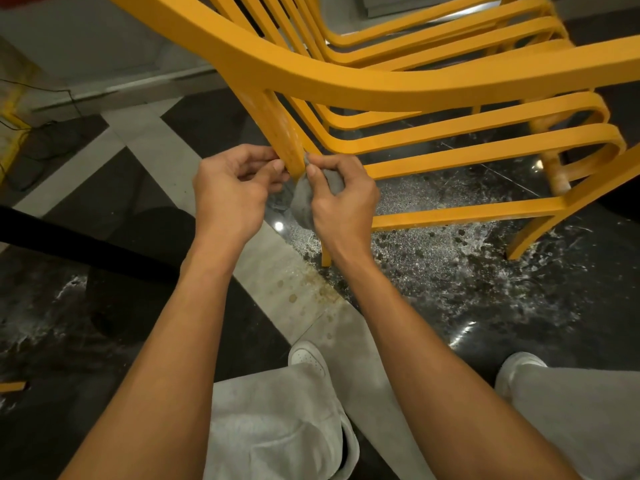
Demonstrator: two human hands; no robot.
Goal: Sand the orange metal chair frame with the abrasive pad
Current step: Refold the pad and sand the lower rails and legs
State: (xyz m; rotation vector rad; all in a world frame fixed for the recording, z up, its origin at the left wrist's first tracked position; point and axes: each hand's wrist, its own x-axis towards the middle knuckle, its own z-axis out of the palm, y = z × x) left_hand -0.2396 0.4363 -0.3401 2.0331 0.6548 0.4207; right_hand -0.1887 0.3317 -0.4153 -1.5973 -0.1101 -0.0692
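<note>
Chair frame (pixel 346 81): grey abrasive pad (pixel 301 202) at upright (pixel 290 147).
R hand (pixel 341 199) fingers pinch pad, looks soft/floppy; L hand (pixel 232 188) fingers curl round upright, prob rigid, steady there.

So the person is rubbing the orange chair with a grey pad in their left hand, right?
No, the grey pad is in the right hand, against the orange chair frame. The left hand only holds the frame beside it. The head view shows this.

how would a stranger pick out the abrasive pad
On the orange chair frame, follow the worn post down to the left hand. The abrasive pad is the crumpled grey wad in the right hand, the only soft grey thing against orange bars.
</note>
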